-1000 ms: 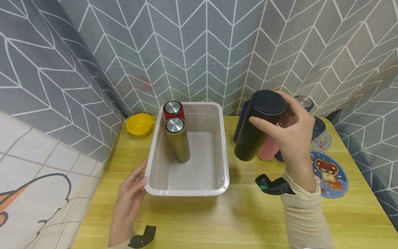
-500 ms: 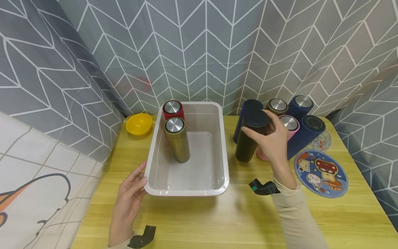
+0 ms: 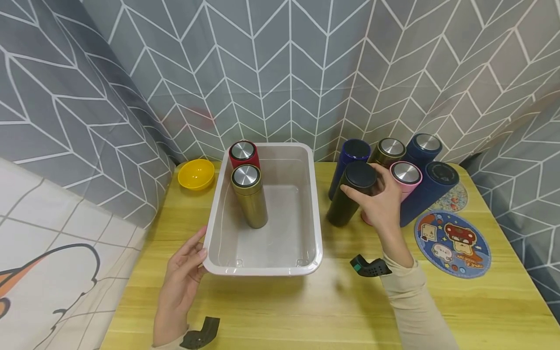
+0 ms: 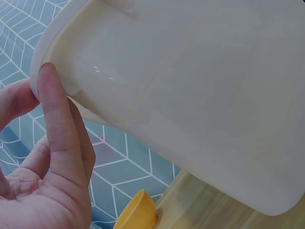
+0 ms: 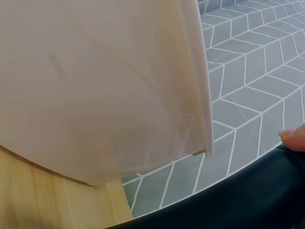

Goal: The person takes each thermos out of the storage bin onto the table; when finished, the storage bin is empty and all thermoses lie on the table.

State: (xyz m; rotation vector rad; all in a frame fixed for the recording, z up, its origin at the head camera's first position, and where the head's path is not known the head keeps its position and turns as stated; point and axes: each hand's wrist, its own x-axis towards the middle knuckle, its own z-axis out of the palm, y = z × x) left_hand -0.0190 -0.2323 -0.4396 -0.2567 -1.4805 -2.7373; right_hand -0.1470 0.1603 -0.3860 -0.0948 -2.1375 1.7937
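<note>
On the desk (image 3: 280, 311) I count eight bottles, two inside one pale tub (image 3: 317, 218) and six to the right of it. The right hand (image 3: 381, 198) has its thumb and fingers bent around the upper part of the one black bottle (image 3: 345, 204), which is the nearest to the tub; whether its base fully rests on the desk, I cannot tell. The left hand (image 3: 185, 267) pinches the tub's rim at the near left corner, the thumb and fingers nearly closed on it.

In the tub, along its left side, are one red bottle (image 3: 245, 158) and one gold bottle (image 3: 253, 204). Behind and beside the black one, toward the desk's far right corner, are five others – one shiny blue bottle (image 3: 343, 167), one bronze bottle (image 3: 389, 150), one pink bottle (image 3: 407, 179) and two navy bottles (image 3: 428, 189). Two round mats (image 3: 452, 243) lie near the right edge, and one yellow bowl (image 3: 196, 175) near the far left corner.
</note>
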